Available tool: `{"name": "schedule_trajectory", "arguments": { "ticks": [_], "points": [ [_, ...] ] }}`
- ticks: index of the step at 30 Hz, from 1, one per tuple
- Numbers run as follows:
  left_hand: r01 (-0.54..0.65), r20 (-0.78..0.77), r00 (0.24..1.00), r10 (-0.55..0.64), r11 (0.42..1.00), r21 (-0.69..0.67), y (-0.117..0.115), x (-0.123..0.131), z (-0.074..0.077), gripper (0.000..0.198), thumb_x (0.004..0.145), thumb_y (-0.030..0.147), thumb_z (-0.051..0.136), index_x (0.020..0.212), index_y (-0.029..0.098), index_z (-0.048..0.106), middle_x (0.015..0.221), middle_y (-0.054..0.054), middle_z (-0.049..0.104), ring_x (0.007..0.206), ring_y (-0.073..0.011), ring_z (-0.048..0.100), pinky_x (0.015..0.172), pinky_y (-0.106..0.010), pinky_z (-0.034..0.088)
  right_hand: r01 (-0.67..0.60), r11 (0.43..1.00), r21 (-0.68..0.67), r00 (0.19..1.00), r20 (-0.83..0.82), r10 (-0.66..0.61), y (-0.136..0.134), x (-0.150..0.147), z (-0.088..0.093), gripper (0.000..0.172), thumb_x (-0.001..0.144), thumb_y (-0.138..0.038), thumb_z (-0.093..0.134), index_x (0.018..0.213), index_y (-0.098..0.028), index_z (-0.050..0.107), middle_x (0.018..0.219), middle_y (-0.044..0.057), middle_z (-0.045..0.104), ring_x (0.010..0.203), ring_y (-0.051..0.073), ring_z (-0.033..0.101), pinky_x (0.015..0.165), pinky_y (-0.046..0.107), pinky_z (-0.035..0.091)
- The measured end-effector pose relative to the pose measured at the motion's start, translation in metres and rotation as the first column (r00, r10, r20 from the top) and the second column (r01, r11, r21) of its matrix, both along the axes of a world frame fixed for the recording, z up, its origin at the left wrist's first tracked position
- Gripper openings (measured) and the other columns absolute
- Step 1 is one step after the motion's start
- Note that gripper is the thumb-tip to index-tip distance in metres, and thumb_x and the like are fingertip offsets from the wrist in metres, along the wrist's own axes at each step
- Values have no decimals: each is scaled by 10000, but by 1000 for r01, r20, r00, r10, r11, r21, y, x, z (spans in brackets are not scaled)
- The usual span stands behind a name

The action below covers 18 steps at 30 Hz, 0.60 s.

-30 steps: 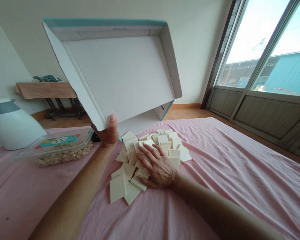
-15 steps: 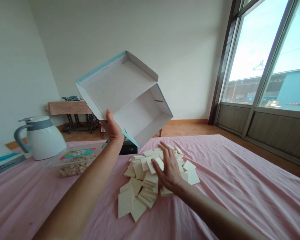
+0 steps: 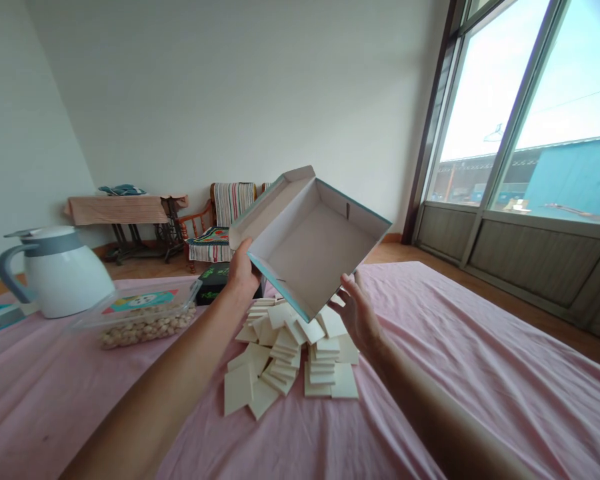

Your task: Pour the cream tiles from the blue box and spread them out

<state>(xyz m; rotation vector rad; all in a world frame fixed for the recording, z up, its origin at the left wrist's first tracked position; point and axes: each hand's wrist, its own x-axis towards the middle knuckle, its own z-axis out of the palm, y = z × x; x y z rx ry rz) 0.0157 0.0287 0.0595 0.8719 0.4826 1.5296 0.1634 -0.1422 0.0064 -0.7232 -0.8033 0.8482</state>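
Holding a white cardboard tray point(image 3: 305, 257) with teal-edged rims, the left hand point(image 3: 243, 273) grips it at its left edge. The tray is tilted, with its interior facing up and toward the viewer. The right hand point(image 3: 360, 313) is open with fingers spread, holds nothing, and is positioned just beside the tray's lower edge, above the pile.

Cream square tiles point(image 3: 285, 353) lie below the tray on a pink bedsheet point(image 3: 430, 373). Several form short, neat stacks; others lie overlapping and loose. The tray's lowest corner sits at the top of the pile; contact cannot be confirmed from this view.

Left of the pile, a clear plastic food container point(image 3: 145, 327) of pale nuts point(image 3: 145, 327) rests on the sheet. A white thermal jug point(image 3: 55, 273) stands further left, and a black box point(image 3: 213, 283) stands just behind the container.
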Motion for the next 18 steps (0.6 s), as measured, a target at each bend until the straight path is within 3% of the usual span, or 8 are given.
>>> {"name": "schedule_trajectory", "arguments": {
  "ticks": [3,5,9,11,14,16,18],
  "points": [
    [-119,-105,985,134,984,132,1,4,-10,563,635,195,635,1178,216,491,1211,-46,595,1050,-192,590,874,-323,498,-3,984,-177,992,-121,-19,4,11,-9,494,697,-510,648,1121,-294,517,1078,40,603,875,203,583,639,316,513],
    [-120,-187,968,170,961,251,-2,6,-12,634,605,143,645,1207,244,472,1241,-20,579,1114,-182,553,941,-315,457,4,961,-276,981,-185,-57,7,19,-13,508,660,-525,671,1085,-285,528,971,33,611,803,199,583,602,326,520],
    [116,-407,910,76,897,426,-17,6,-9,643,557,152,706,1180,215,560,1204,-34,615,1151,-228,537,997,-348,424,18,928,-373,950,-282,-131,9,33,-7,477,624,-549,683,990,-270,555,789,0,554,697,173,553,580,349,536],
    [311,-583,812,30,823,475,-23,4,-5,700,557,189,733,1234,212,558,1369,-79,495,1226,-288,479,988,-394,435,22,923,-383,938,-311,-152,8,40,-2,447,630,-550,671,950,-257,564,778,4,541,689,170,548,584,364,548],
    [547,-821,546,168,671,501,-25,1,-5,706,670,271,683,1341,248,466,1546,-75,164,1371,-337,260,1060,-468,340,32,917,-397,931,-322,-171,7,52,-1,391,650,-529,647,905,-243,570,791,16,541,703,177,555,591,380,558],
    [566,-846,456,275,644,514,-25,-3,-10,664,726,296,633,1359,241,441,1548,-84,144,1405,-322,154,1114,-501,218,58,908,-415,934,-299,-196,8,63,-6,370,656,-519,638,890,-242,565,796,20,544,703,179,557,592,385,561],
    [519,-838,451,307,674,526,-27,-10,-17,651,750,310,608,1368,217,426,1536,-109,187,1411,-302,133,1125,-508,176,118,886,-449,934,-253,-253,10,78,-11,362,663,-518,630,890,-246,560,803,21,550,703,178,560,605,388,563]
  ]
}}
